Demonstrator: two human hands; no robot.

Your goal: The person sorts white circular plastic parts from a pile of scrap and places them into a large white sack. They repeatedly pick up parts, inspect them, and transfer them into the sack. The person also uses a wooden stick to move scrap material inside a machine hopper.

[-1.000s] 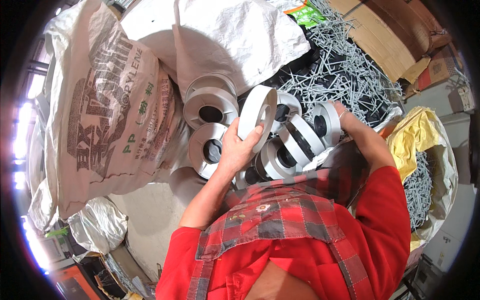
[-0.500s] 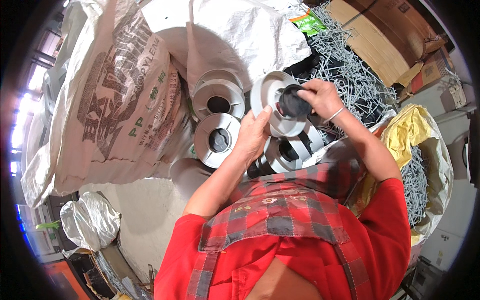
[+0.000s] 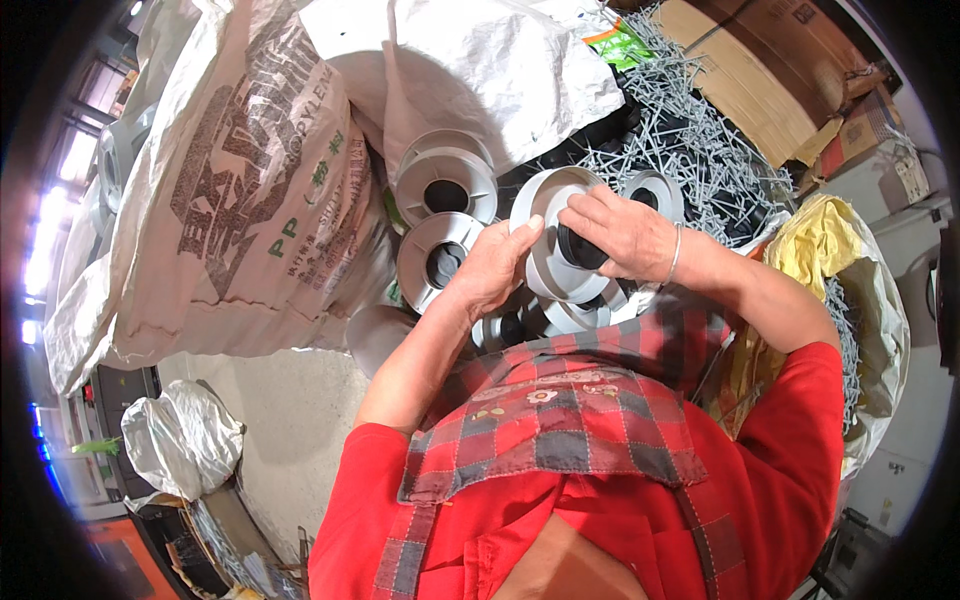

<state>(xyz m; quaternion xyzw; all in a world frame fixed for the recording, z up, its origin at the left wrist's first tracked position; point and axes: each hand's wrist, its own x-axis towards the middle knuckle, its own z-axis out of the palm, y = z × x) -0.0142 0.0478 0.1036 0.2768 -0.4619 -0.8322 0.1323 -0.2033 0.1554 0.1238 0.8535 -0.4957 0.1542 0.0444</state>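
Observation:
My left hand [image 3: 492, 265] grips the left rim of a light-grey round plastic part with a wide flange [image 3: 541, 250], thumb over its edge. My right hand [image 3: 628, 236] has its fingers curled on a black round insert [image 3: 580, 250] at the middle of that part; the fingers hide some of the insert. Left of my left hand lies a similar grey flanged part [image 3: 412, 262] with a black centre. Beyond it is another [image 3: 468, 192], overlapping one more. More grey parts [image 3: 570, 318] lie below the held one, partly covered.
A heap of thin grey screw-like or nail-like pieces [image 3: 690, 140] spreads at the far right, with a grey ring part [image 3: 667, 188] at its near edge. A large white woven sack [image 3: 150, 310] stands left. Cardboard [image 3: 750, 85] and a yellow-lined sack [image 3: 825, 240] are on the right.
My right hand has moved slightly down against the grey part, and the black insert now sits at its centre rather than tilted out. The grey ring part by the heap has come into sight.

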